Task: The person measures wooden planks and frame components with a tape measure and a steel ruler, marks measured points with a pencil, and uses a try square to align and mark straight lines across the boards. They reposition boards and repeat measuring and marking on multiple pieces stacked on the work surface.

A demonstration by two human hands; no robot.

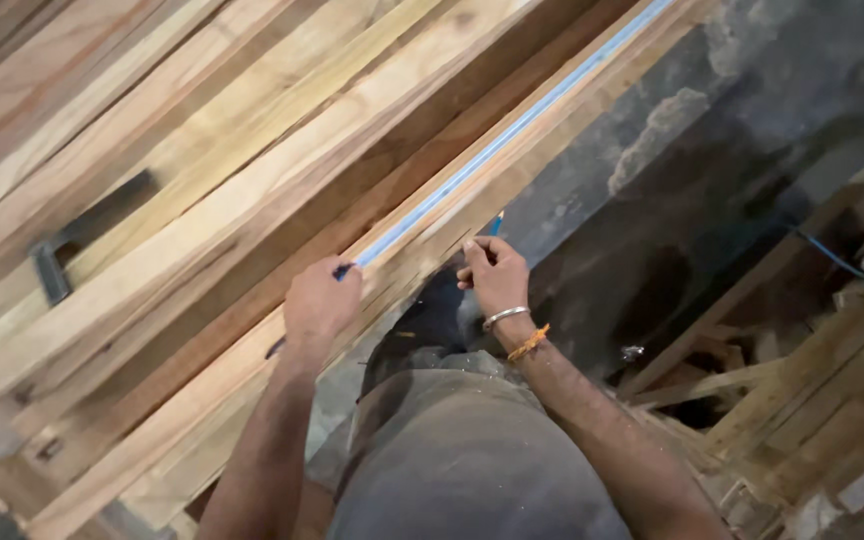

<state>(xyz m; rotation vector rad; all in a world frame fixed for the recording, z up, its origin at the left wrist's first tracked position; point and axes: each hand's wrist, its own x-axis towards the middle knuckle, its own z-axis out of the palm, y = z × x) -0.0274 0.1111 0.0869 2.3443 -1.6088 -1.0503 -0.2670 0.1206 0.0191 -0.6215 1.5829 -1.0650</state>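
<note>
Long wooden planks (202, 200) lie stacked side by side, running from lower left to upper right. A thin blue measuring tape (512, 130) stretches along the edge plank. My left hand (320, 300) presses the tape's near end down onto the wood. My right hand (495, 275) rests at the plank's edge and holds a blue pencil (496, 224) with its tip against the wood. A metal bangle and an orange thread sit on my right wrist.
A dark metal try square (82, 240) lies on the planks to the left. Below and right is a dark dusty floor (712, 140), with wood offcuts and frames (802, 390) piled at the right. My grey-clad lap fills the bottom middle.
</note>
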